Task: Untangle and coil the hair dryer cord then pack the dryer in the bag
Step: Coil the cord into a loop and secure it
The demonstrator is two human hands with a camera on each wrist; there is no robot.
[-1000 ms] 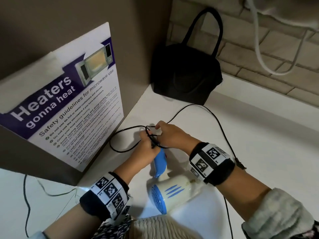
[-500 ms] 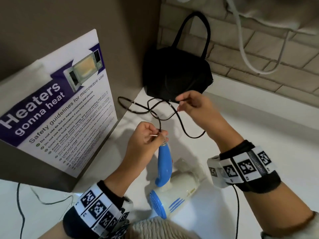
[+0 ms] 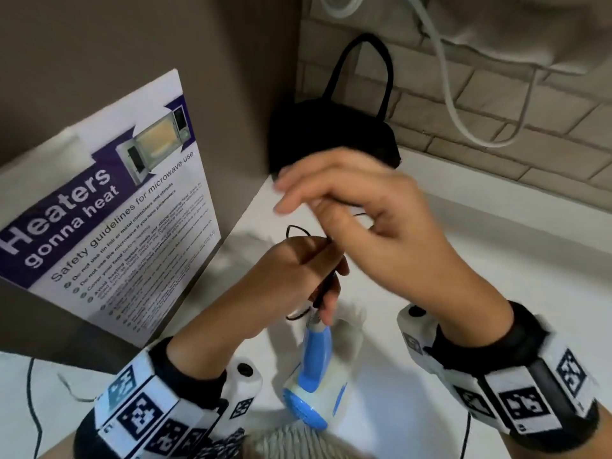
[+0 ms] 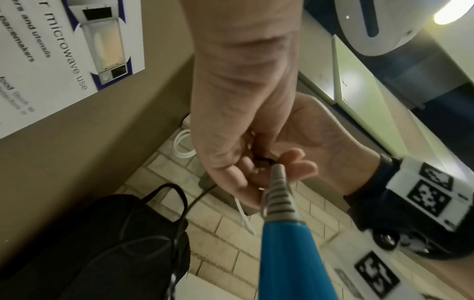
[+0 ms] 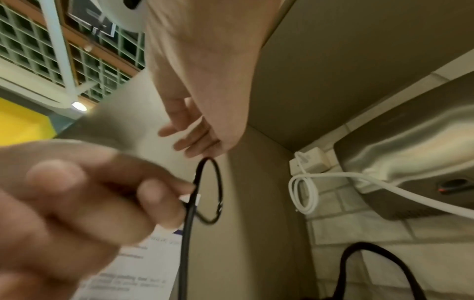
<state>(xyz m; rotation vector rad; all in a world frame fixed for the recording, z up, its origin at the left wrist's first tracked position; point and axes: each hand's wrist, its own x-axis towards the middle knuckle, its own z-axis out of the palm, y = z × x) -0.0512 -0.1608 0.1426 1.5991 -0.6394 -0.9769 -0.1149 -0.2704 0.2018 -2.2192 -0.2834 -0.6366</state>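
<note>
The hair dryer (image 3: 311,395), white with a blue grille, stands on the white counter (image 3: 496,293) with its blue handle (image 3: 314,352) pointing up. My left hand (image 3: 308,270) grips the black cord (image 3: 294,230) just above the handle's ribbed grey end (image 4: 278,192). A small cord loop (image 5: 218,192) sticks out past its fingers. My right hand (image 3: 364,207) hovers blurred right over the left, fingers stretched out. The loop's top touches them in the right wrist view; no pinch shows. The black bag (image 3: 331,137) stands in the corner behind the hands.
A microwave safety poster (image 3: 109,210) leans on the brown wall at left. A white cable (image 3: 453,104) hangs on the brick wall behind. Another thin black cable (image 3: 33,392) lies at the near left. Bare counter lies to the right.
Half a second ago my right hand held the cord stretched out toward the bag. It has come back over my left hand, and the long loops have shrunk to a small one there.
</note>
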